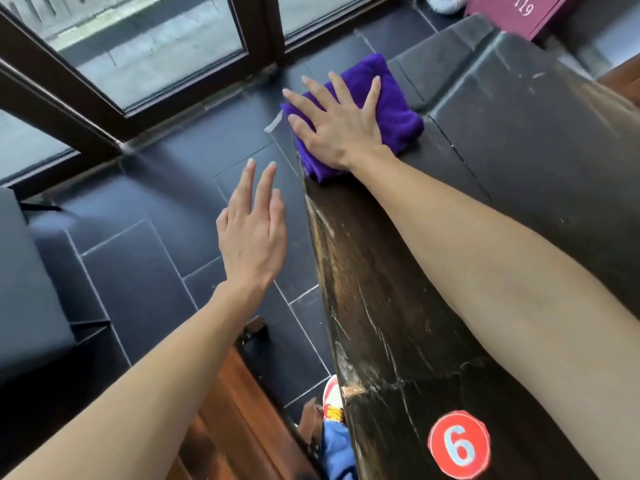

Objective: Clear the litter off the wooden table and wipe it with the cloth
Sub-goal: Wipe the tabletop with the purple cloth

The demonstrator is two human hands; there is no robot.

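Note:
A folded purple cloth (398, 109) lies at the far left corner of the dark wooden table (398, 323). My right hand (341, 128) presses flat on it, fingers spread, with part of the cloth hanging over the table's left edge. My left hand (252, 230) hovers off the table over the floor, fingers apart and holding nothing. No litter shows on the visible tabletop.
A red round sticker with a 6 (459, 445) sits on the table's near end. Dark floor tiles (145, 278) lie to the left, with a grey seat (24, 289) beyond them. A window (138, 46) runs along the far side. A maroon box (516, 12) stands at far right.

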